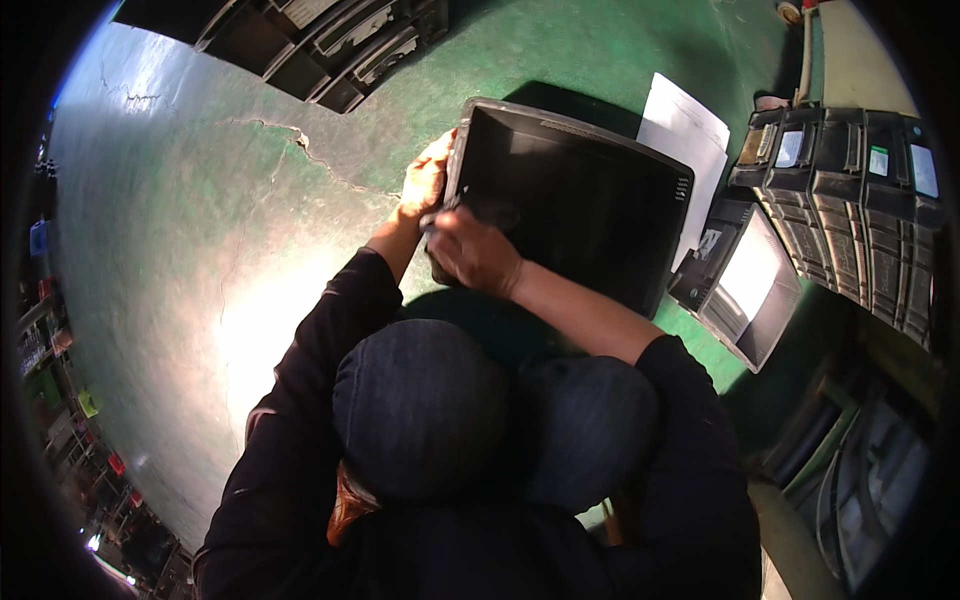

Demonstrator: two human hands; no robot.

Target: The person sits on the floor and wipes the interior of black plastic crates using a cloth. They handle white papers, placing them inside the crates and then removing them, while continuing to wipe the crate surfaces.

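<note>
Black plastic: the large flat panel (pixel 575 215), a monitor-like screen in a dark frame, lies on the green floor (pixel 200 220) just in front of the person's knees.
Left grip: the left hand (pixel 424 182) is clenched on the panel's near-left edge, fingers curled round the frame.
Right grip: the right hand (pixel 472 250) rests on the panel's near-left corner, fingers bent onto the dark surface; whether it pinches something small there I cannot tell.
Panel position: tilted a little, its left side held, its far-right corner overlapping white paper sheets (pixel 690 135).
Step in hand: by my judgement, work on the corner of the frame, one hand steadying and the other pressing or picking at the surface.
Next move calls for: a firm hold on the left edge so the panel does not slide on the floor, and careful finger pressure at the corner.
Right of the panel: a second, smaller screen unit (pixel 745 285) with a pale face lies on the floor.
Far right: stacked dark crates (pixel 850 200).
Far left: more dark crates (pixel 320 45).
</note>
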